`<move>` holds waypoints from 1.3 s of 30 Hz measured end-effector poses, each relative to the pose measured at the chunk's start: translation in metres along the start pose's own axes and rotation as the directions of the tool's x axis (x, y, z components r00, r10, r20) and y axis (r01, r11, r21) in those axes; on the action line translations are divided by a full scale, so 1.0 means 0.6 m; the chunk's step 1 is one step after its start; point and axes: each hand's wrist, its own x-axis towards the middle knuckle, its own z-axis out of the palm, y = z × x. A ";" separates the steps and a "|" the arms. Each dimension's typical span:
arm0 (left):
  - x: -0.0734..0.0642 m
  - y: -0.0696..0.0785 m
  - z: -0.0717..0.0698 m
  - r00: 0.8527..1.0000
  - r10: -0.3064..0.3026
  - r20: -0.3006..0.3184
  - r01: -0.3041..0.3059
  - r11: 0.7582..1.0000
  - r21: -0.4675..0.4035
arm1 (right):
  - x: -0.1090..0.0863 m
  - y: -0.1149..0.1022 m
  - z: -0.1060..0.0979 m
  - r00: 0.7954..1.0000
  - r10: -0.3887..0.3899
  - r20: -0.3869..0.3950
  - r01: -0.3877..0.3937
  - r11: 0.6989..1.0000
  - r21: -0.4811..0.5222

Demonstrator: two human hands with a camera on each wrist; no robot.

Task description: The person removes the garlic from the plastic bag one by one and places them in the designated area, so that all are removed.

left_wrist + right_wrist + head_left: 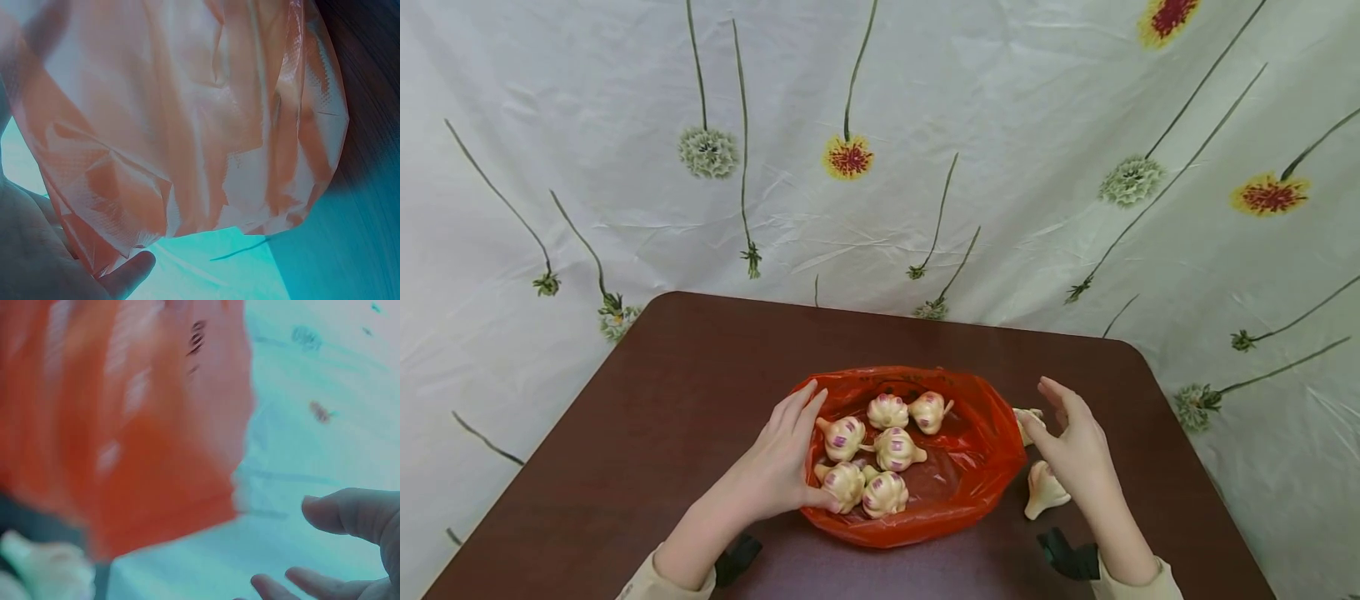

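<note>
A red plastic bag [958, 521] stands on the table with its mouth opened wide. Several garlic bulbs [897, 450] lie inside it, mostly toward the left. My left hand [782, 462] is at the bag's left rim, fingers fairly straight and spread apart from the thumb; in the left wrist view the thumb [134, 275] lies right at the bag's edge. My right hand [1078, 446] hovers right of the bag, fingers apart and holding nothing. Near it one garlic bulb [1043, 490] lies on the table, and another bulb [1026, 423] is partly hidden behind the hand.
The dark brown table [700, 375] has rounded far corners. Behind it hangs a pale curtain [820, 217] printed with flowers. Dark straps [1067, 557] sit at both wrists, below the pale sleeves' ends.
</note>
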 end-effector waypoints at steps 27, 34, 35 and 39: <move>0.005 0.002 0.006 1.000 0.009 0.002 -0.009 1.000 0.006 | 0.063 -0.082 0.164 0.900 -0.081 0.428 0.105 0.994 -0.034; 0.005 0.004 0.005 1.000 0.002 0.015 -0.002 1.000 0.001 | 0.061 -0.070 0.184 0.858 -0.109 0.502 0.150 0.988 -0.042; 0.005 0.005 0.005 1.000 0.000 0.017 0.000 1.000 -0.001 | 0.061 -0.069 0.186 0.854 -0.112 0.509 0.153 0.987 -0.039; 0.006 0.004 0.005 1.000 -0.005 0.018 0.005 1.000 -0.001 | 0.061 -0.063 0.196 0.845 -0.115 0.522 0.160 0.986 -0.042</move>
